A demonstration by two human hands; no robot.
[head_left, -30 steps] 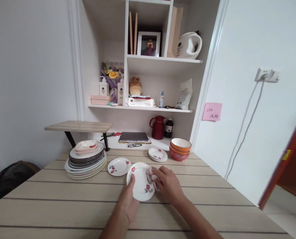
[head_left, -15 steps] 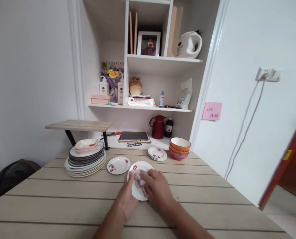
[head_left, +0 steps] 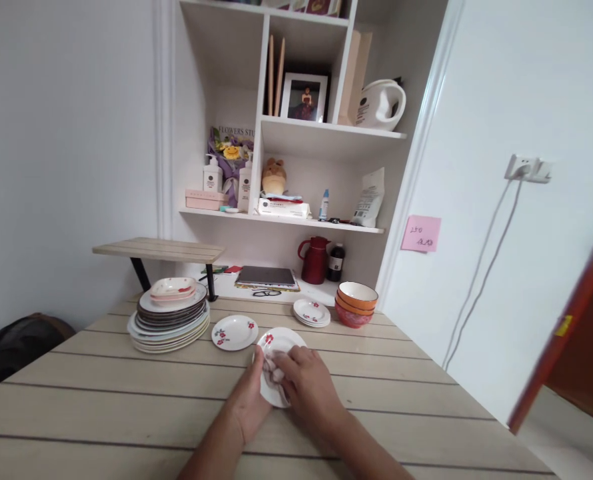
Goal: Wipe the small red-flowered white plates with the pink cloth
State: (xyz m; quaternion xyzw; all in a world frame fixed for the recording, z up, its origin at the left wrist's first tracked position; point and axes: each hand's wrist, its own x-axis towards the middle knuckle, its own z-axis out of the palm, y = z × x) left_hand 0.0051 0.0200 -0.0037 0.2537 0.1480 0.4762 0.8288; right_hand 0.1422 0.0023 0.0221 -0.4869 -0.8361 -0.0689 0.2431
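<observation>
My left hand [head_left: 249, 393] grips the left edge of a small white plate [head_left: 289, 338] with red flowers, its thumb lying over the rim. The plate is tilted above the table. My right hand [head_left: 310, 383] is closed on a crumpled pale cloth [head_left: 273, 371] and presses it against the plate's face; the hand hides part of the plate. Just left of it a similar flowered plate [head_left: 235, 333] lies flat on the table. A short stack of small flowered plates [head_left: 311, 311] sits farther back.
At the left stands a tall stack of plates [head_left: 169, 323] topped by pink-rimmed dishes [head_left: 173, 289], beside a small raised shelf [head_left: 159, 249]. Stacked bowls [head_left: 356, 307] stand at the back right. Behind are a laptop [head_left: 265, 275], glasses [head_left: 266, 293] and a red jug [head_left: 315, 260].
The cloth and my right hand have shifted slightly down and left on the plate. The camera view has tilted a little; my left hand keeps its hold.
</observation>
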